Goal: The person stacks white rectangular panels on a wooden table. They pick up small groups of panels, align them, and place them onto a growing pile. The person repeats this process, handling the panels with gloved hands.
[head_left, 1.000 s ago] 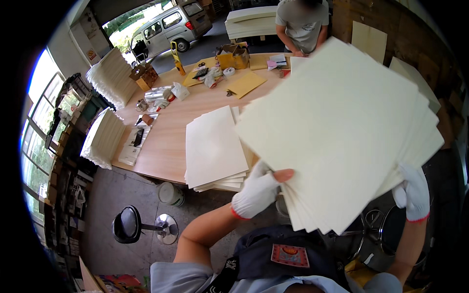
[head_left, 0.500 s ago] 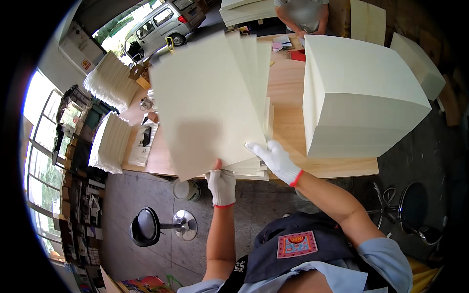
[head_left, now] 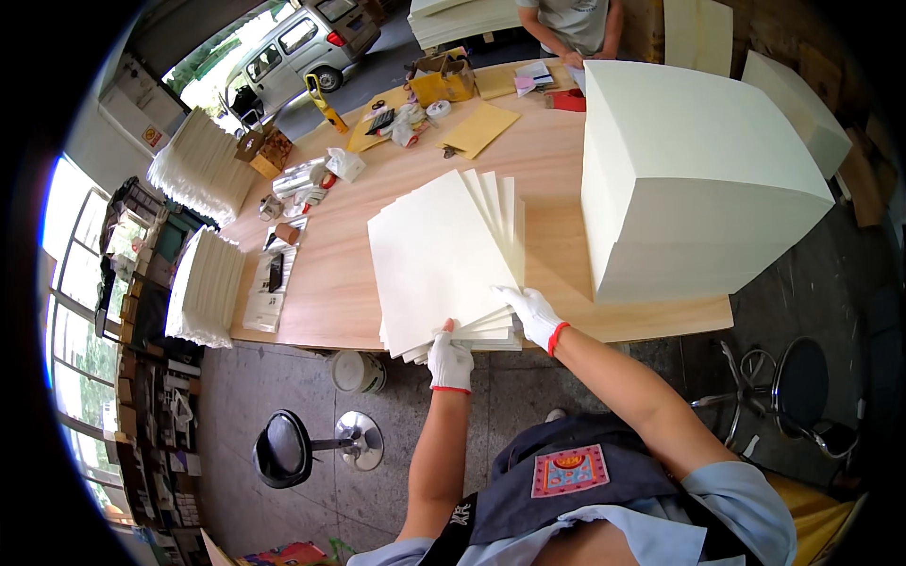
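Observation:
White gloves with red cuffs cover both my hands. A fanned stack of cream-white paper sheets (head_left: 439,255) lies at the near edge of the wooden table, its near corners reaching past that edge. My left hand (head_left: 450,363) is closed on the near edge of the sheets, its bare thumb tip on top and its other fingers hidden beneath. At their right side, my right hand (head_left: 533,319) holds the lower right corner, the thumb laid across the top sheet. Further right stands a tall block of stacked white sheets (head_left: 698,189).
Bundled white stacks (head_left: 205,288) line the table's left side. A phone (head_left: 276,274), a yellow envelope (head_left: 481,130) and a yellow box (head_left: 442,80) lie on the wooden table (head_left: 321,311). Another person (head_left: 571,28) works at the far side. Stools (head_left: 283,448) and a bucket (head_left: 357,372) stand below.
The raised fan of sheets has come down toward the table and shifted right, uncovering the tabletop items behind. My left hand moved right and slightly nearer; my right hand moved slightly right and nearer.

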Demonstrator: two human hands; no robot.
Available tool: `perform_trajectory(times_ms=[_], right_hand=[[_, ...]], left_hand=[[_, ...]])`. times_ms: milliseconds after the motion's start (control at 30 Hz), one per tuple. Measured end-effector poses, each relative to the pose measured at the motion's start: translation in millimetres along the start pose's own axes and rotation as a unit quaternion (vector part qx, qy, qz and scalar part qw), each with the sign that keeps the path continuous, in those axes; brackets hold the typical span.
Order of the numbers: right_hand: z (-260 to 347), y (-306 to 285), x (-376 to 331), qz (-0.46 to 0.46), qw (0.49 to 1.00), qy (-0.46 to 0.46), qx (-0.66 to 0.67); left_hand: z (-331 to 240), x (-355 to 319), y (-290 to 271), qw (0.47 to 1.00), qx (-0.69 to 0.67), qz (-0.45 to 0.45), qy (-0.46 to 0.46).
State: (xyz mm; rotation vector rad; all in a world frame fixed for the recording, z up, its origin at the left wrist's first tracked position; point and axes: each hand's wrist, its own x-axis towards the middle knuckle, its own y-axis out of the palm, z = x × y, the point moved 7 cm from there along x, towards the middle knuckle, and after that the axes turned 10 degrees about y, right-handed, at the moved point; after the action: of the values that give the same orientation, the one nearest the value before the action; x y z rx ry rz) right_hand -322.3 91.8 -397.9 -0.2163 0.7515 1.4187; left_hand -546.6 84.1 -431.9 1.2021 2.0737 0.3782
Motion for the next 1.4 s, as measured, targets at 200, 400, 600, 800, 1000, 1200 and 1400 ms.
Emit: perform_trajectory(times_ms=[200, 400, 600, 800, 1000, 1200, 1400], right_hand=[[-9, -19, -75, 0.129, 0.989, 0.068, 0.022], [-86, -186, -181, 0.053, 0.988, 0.147, -0.019], [26, -313, -285, -0.158, 0.985, -0.001, -0.07], [194, -411, -388, -0.31, 0.89, -0.333, 0.037], [289, -449, -429, -0.484, 0.785, -0.369, -0.116], [323, -417, -416, -0.533, 0.687, -0.196, -0.453], [356, -408, -427, -0.523, 0.566, -0.309, -0.557]], left_hand=[[-21, -27, 6, 0.998, -0.048, -0.03, -0.042], [-3, -156, 37, 0.966, -0.15, 0.116, -0.177], [-8, -301, 182, 0.785, 0.266, 0.557, 0.046], [-43, -418, 381, 0.297, 0.254, 0.701, 0.596], [41, -461, 571, 0.248, 0.359, 0.69, 0.578], [114, -430, 612, 0.243, 0.543, 0.72, 0.358], [126, -430, 610, 0.274, 0.53, 0.708, 0.378]])
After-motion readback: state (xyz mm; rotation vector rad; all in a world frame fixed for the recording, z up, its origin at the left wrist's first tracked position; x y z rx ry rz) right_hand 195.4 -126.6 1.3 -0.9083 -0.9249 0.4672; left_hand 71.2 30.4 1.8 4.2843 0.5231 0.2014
